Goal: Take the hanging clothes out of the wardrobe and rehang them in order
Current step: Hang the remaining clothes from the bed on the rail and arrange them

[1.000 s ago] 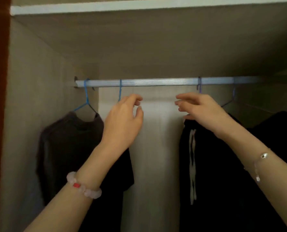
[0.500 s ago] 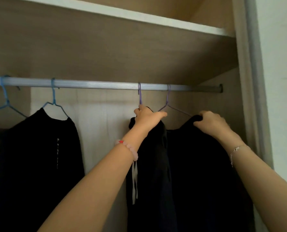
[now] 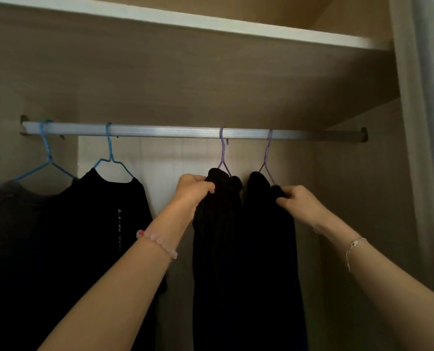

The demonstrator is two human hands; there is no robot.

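Looking up into a pale wood-grain wardrobe (image 3: 160,79) here. Got four dark pieces hanging off the ribbed silver metal rail (image 3: 172,131). Toward the right end, two black garments right beside each other on thin purple wire hangers (image 3: 222,153). Gripping the shoulder of the left black garment (image 3: 218,236) with the left hand (image 3: 193,191), fingers curled tight into the fabric. Pinching the top edge of the right black garment (image 3: 269,236) with the right hand (image 3: 302,201), fingers closed on cloth. Further left, well apart: a black tee with white lettering (image 3: 104,224) and a dark grey top (image 3: 5,211), both on blue wire hangers (image 3: 109,153). Pink bead bracelet (image 3: 157,243) on the left wrist, thin silver chain (image 3: 354,247) on the right.
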